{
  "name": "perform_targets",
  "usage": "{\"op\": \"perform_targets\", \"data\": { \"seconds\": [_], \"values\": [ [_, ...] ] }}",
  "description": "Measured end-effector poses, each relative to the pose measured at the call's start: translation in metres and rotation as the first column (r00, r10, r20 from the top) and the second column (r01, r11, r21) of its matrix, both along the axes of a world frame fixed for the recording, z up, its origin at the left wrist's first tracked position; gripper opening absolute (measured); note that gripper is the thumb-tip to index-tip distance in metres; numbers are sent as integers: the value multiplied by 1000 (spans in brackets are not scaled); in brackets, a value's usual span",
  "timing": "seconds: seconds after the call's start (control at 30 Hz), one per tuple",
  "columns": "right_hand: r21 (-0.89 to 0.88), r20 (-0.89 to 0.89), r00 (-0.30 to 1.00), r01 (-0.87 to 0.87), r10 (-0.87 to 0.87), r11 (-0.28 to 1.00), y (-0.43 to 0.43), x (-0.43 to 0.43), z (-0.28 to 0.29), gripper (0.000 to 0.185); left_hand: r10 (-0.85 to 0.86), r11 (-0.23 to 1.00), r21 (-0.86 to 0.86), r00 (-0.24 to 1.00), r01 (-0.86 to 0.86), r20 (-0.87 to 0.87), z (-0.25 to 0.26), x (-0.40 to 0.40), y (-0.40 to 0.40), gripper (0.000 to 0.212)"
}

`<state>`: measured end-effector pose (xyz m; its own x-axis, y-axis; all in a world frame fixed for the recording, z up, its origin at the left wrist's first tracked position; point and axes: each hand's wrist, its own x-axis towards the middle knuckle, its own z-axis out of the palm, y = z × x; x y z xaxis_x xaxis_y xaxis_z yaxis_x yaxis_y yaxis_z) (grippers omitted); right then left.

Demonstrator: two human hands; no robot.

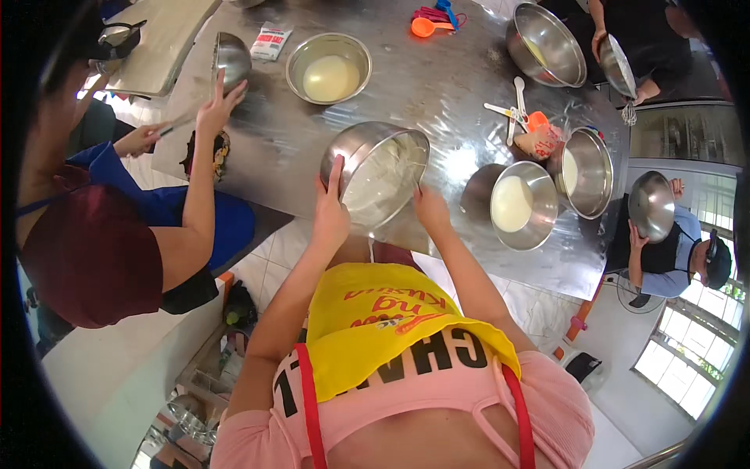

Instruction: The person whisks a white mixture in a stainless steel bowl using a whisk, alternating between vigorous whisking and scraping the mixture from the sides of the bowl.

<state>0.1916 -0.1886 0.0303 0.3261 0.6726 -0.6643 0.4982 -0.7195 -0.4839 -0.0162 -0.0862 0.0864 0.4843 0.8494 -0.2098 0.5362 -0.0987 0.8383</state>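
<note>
A large stainless steel bowl point(357, 140) is tilted over the near edge of the steel table, with a pale whipped-looking mixture point(384, 176) inside. My left hand point(331, 214) grips its left side, fingers spread along the outer wall. At the right rim my right hand point(432, 208) is closed on a thin handle, most likely a whisk's; its wires show faintly in the mixture. Right of my right hand stands a steel bowl of pale yellow liquid point(524, 205), beside another such bowl point(587, 173). Beyond my bowl is a steel bowl with creamy liquid point(329, 68).
On the left a co-worker point(94, 252) holds a tilted bowl point(232, 61) and a utensil. A salt packet point(271, 42), orange measuring cup point(423, 27), white measuring spoons point(519, 108) and a large bowl point(546, 45) lie on the table point(410, 88). More people hold bowls at the right.
</note>
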Motion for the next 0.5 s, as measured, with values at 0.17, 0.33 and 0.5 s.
{"op": "perform_targets", "data": {
  "seconds": [0.17, 0.33, 0.5],
  "values": [
    [302, 142, 969, -239, 204, 923, 4, -45, 33, 27, -61, 997, 34, 996, 63, -70, 13, 12, -13, 89],
    [269, 285, 932, -302, 224, 914, -37, -86, 10, 26, -90, 994, 42, 987, 96, -136, 15, 19, -20, 91],
    [220, 102, 988, -133, 113, 966, -14, -37, 11, 26, -76, 992, 92, 996, 81, -54, 11, 16, -2, 90]
  ]
}}
